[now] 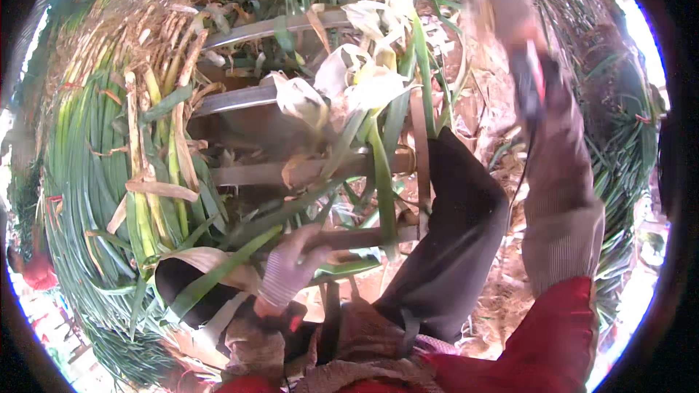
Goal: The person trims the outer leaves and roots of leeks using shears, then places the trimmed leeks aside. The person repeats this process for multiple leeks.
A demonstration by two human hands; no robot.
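My left hand (pixel 287 269), in a pale glove with a striped cuff, is low in the middle. Its thumb and fingers are apart, with no held thing visible between them. Long green onion leaves (pixel 226 273) lie beside it and across my lap. At the upper right my right arm stretches far forward. My right hand (pixel 499 0) is smeared by motion, so its fingers and any held thing cannot be made out. A dark band with a red part (pixel 535 84) sits along that wrist. Between the hands, loose pale husks and green leaves (pixel 382 87) hang over a slatted frame (pixel 313 171).
Stacked green onions (pixel 87 160) with yellowed stalks fill the left side. More piled green onions (pixel 619 138) stand along the right. Metal and brown bars cross ahead of my bent dark-trousered leg (pixel 455 233). Dry husks and leaf scraps (pixel 495 109) litter the ground.
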